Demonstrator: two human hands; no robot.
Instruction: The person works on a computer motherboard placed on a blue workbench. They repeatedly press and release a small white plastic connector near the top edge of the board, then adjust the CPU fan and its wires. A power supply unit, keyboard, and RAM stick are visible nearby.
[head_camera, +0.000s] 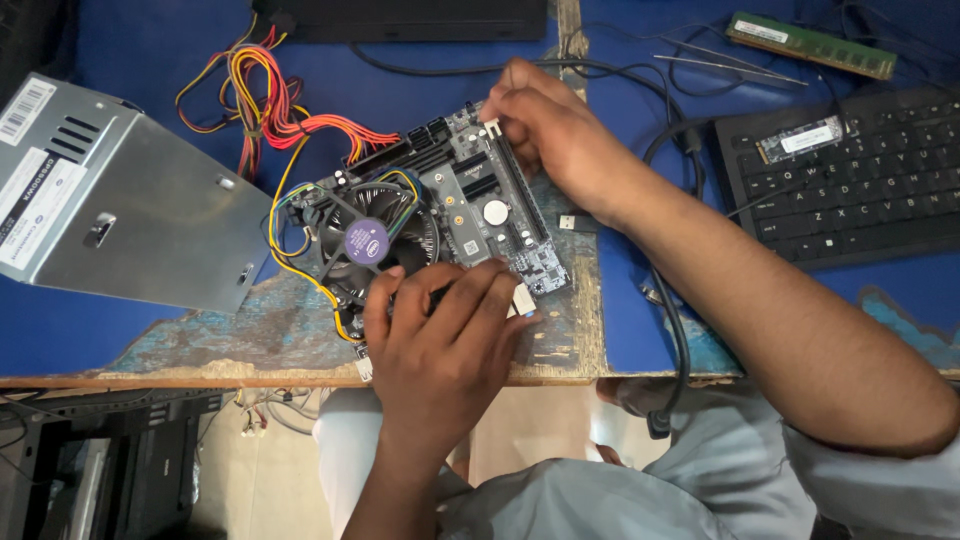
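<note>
A small motherboard (500, 215) lies on a worn blue table (130, 340), with a round black cooler fan (368, 240) on its left half. My left hand (440, 335) rests on the board's near edge, fingers curled over the memory slot end by a white latch (523, 298). At the far edge, my right hand (550, 125) pinches near the other white latch (491, 127). Whether either hand grips a separate part is hidden under the fingers.
A grey metal power supply (130, 200) lies at the left with red, yellow and orange cables (270, 110) running to the board. A black keyboard (850, 180) with a small card on it sits at the right. A green memory stick (810, 45) and tweezers (730, 60) lie at the back.
</note>
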